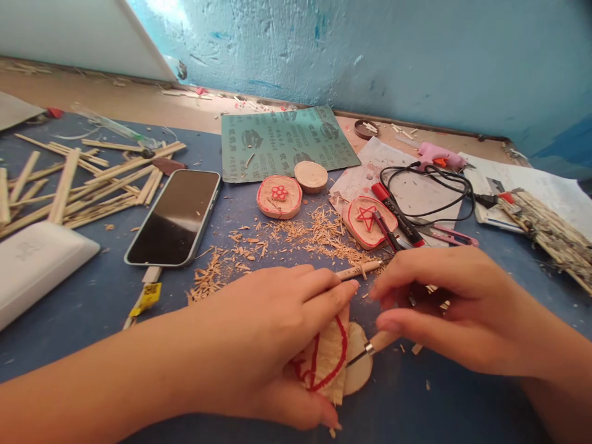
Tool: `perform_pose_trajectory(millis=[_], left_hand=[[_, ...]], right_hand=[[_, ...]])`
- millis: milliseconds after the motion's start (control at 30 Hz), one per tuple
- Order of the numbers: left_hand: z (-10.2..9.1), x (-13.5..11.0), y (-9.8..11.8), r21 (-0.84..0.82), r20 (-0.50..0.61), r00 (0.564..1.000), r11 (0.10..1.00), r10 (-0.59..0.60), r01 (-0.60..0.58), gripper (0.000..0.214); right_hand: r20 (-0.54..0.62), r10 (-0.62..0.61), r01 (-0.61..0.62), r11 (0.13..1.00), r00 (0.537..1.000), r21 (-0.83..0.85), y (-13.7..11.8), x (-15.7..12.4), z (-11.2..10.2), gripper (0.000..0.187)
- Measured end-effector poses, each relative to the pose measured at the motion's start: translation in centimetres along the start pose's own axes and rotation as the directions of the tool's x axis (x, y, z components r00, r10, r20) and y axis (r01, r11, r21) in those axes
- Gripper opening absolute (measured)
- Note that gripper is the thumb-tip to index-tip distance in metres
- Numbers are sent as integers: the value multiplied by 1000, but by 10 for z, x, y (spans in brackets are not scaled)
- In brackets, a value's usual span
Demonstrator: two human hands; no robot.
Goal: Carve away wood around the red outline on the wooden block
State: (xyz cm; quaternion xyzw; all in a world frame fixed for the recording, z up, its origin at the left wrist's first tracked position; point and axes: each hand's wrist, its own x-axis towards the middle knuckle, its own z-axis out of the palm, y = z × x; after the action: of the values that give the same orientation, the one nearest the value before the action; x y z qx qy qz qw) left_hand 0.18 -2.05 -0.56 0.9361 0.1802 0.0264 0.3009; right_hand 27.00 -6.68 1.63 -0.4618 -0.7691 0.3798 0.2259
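Note:
My left hand (272,327) lies over a flat piece of wood (337,354) marked with thick red lines. Its thumb is at the near edge and its fingers reach across the top, holding the piece down. Beneath that piece, a pale round wood slice (359,376) sticks out on the right. A carving tool (382,341) with a wooden handle, metal collar and dark blade points at the marked wood's right edge. My right hand (448,314) is over the handle, thumb and forefinger apart; the handle's far end is hidden. Another wooden-handled tool (358,270) lies beyond my left fingers.
Wood shavings (319,231) are scattered near wood slices with a red flower (279,196) and a red star (358,213). A phone (173,219), a white power bank (44,262) and wooden sticks (83,185) lie left. Right are markers (398,213), a black cable (428,213) and a pink glue gun (441,155).

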Motion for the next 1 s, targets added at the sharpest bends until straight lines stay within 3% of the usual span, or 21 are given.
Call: perform_pose_trajectory(millis=[67,167,267,367,467,600,700,767,833,933,1000], left_hand=[[-1,0,-2,-7,-18,1000,1000,6,-6,100],[1,-3,-4,37,-89,996,999,-17,20,100],[4,-6,-6,96,-166,986,994,-33,50,101],[4,-9,-7,112,-173,984,992,-41,61,107],[0,-12,-8,91,-158,986,993,-60,75,107],[-7,-14,-7,29,-155,983,994,-99,104,73],[-8,-12,-9,-19,-214,967,991,-136,136,47],[-9,-9,-11,-32,-230,964,991,-137,133,37],[-8,-6,-12,-50,-231,963,990,-136,128,31],[-7,-5,-14,-90,-252,958,989,-139,119,29],[-6,-4,-14,-105,-276,950,987,-144,120,30]], right_hand=[[-55,103,-95,988,993,124,-3,-3,-5,13],[-102,183,-145,942,978,304,-4,-5,-5,12],[-102,223,-164,898,969,408,-9,-2,1,21],[-65,227,-167,855,972,490,-16,2,3,28],[-157,220,-116,862,963,493,-22,4,-2,25],[-388,169,-3,920,906,392,-29,11,-3,22],[-399,76,105,906,914,411,-36,20,8,35],[-371,34,175,839,928,515,-43,28,17,40],[-329,34,208,711,944,672,-51,35,24,36],[-216,95,136,521,972,843,-62,45,33,43],[-180,114,112,447,977,887,-65,48,40,55]])
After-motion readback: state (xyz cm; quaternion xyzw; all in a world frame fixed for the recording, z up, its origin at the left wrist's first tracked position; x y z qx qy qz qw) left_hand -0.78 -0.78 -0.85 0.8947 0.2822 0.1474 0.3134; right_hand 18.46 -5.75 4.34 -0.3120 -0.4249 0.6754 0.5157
